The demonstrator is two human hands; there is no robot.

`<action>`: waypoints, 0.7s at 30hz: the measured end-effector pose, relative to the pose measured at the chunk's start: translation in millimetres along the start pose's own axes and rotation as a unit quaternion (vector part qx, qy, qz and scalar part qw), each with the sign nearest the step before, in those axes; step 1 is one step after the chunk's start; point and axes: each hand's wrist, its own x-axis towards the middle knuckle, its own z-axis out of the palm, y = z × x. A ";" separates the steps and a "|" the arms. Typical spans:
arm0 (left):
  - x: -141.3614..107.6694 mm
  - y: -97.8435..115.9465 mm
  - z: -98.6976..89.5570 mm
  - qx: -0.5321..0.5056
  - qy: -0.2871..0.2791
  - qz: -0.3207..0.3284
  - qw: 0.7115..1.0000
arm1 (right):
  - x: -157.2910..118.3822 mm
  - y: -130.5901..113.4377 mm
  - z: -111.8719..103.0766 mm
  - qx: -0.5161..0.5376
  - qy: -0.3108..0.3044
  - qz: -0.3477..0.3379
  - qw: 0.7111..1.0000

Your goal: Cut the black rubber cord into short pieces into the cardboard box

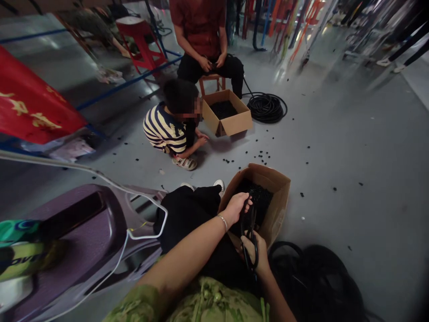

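Observation:
Over an open cardboard box (279, 210) my left hand (237, 206) is closed on a thin black strip. Lower and to the right, my right hand (256, 250) grips the black handles of scissors (250, 250), whose blades point up toward the left hand. Dark small pieces (264, 199) fill much of the box below both hands. The blades and the strip are hard to separate against the dark contents.
A crouching child (167, 129) and a seated person are beside another cardboard box (237, 124). Coiled black tubing (268, 107) lies behind it, more black coils (321, 281) at lower right. A purple chair (77, 259) stands left; black bits dot the floor.

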 end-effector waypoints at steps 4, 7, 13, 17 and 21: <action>3.7 -0.3 -7.4 0.093 0.025 0.075 0.993 | 5.1 -7.7 -5.6 0.003 -0.052 -0.025 0.998; 7.9 -4.3 -12.3 0.194 0.046 0.113 0.973 | 9.5 -8.4 -18.1 -0.015 -0.031 -0.012 0.999; 9.1 -10.5 -13.0 0.304 0.082 0.117 0.942 | 17.5 2.2 -45.9 -0.172 -0.007 0.052 0.984; 8.5 -10.4 -12.0 0.312 0.108 0.105 0.938 | 22.7 4.5 -58.2 -0.371 -0.004 0.031 0.928; 9.3 -13.1 -11.2 0.315 0.080 0.057 0.944 | 25.8 0.5 -66.6 -0.453 -0.007 0.040 0.891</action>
